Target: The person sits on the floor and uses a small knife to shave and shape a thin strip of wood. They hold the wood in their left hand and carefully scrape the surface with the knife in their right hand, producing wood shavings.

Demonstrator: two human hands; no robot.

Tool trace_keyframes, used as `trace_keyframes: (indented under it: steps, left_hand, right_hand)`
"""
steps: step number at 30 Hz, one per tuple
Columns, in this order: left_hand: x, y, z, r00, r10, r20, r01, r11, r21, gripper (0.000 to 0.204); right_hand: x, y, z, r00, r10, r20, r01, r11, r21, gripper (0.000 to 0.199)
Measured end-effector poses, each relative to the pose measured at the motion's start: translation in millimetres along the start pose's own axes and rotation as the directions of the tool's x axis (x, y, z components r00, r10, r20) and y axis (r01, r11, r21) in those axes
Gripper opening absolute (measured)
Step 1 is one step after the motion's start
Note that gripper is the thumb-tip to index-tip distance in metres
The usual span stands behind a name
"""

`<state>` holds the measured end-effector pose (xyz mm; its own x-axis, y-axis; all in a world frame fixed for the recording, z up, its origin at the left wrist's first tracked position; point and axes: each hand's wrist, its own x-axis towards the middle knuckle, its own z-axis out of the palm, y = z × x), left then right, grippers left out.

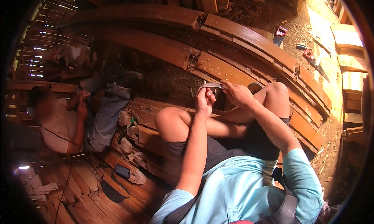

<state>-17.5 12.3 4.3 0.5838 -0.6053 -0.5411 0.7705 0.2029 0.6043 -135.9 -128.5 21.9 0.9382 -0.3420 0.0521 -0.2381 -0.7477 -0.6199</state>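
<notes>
Just above the middle of the frame, partly hidden behind the fingers, a thin grey curved strip is pinched by the left hand at 1 end while the right hand closes on the other.

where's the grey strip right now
In the head view, the grey strip sits just above centre, pinched between the left hand and right hand, above the bare knees.
</notes>
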Motion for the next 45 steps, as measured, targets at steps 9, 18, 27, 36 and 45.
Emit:
trace_keyframes:
  steps: [9,18,27,36,45]
  left_hand:
    - [-4,1,1,0.998,0.064,0.01,-0.065,0.996,0.064,0.018]
    - [-6,1,4,0.996,0.091,-0.025,-0.089,0.992,0.086,0.015]
    - [7,-2,-8,0.974,0.203,0.098,-0.224,0.919,0.323,0.013]
    - [17,3,3,0.992,0.115,0.058,-0.128,0.928,0.35,0.018]
    - [35,-6,-6,0.995,0.064,-0.082,-0.016,0.874,0.485,0.021]
  right_hand:
    - [-1,-2,0,0.997,-0.08,-0.001,0.08,0.995,-0.061,0.04]
    - [0,3,4,0.996,-0.085,0.028,0.086,0.995,-0.045,0.042]
    - [-2,5,-2,0.997,-0.074,-0.002,0.074,0.997,-0.02,0.039]
    - [3,0,0,0.986,0.146,-0.083,-0.15,0.988,-0.044,0.031]
    - [10,-6,2,0.886,0.459,0.067,-0.458,0.888,-0.038,0.03]
